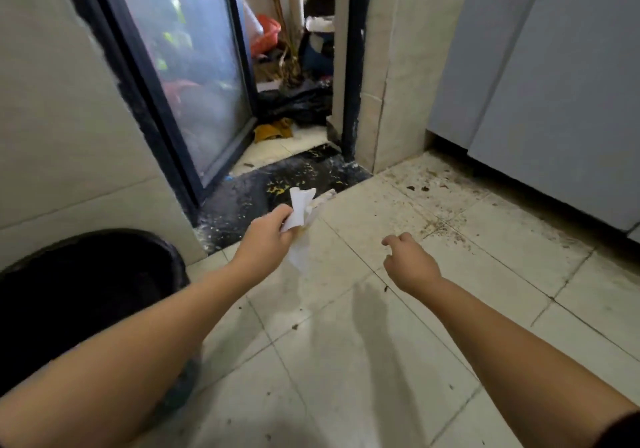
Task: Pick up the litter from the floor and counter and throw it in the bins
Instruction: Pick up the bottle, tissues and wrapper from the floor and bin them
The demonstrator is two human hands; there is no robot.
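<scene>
Nearest, at about eight o'clock, a dark bin (86, 295) stands against the tiled wall, its open mouth partly hidden behind the left forearm. Further out, near the centre of the view, the left hand (266, 236) has its fingers closed around a bunch of crumpled white paper (300, 217), with loose flaps sticking up toward twelve o'clock and hanging down below the fist. At three o'clock from it, well apart, the right hand (410, 262) holds nothing, its fingers loosely curled and slightly parted above the pale floor tiles (363, 361). Beyond, at one to two o'clock, dark crumbs and specks (426, 189) lie scattered along the base of the grey cabinet (540, 77). At twelve o'clock a dark threshold (277, 184) leads past a glass door (194, 77) into a cluttered space. The risk, as I judge it, is the dangling flap: held only by a pinch, a piece may tear or slip free on the swing back to the bin and land on the floor again.
</scene>
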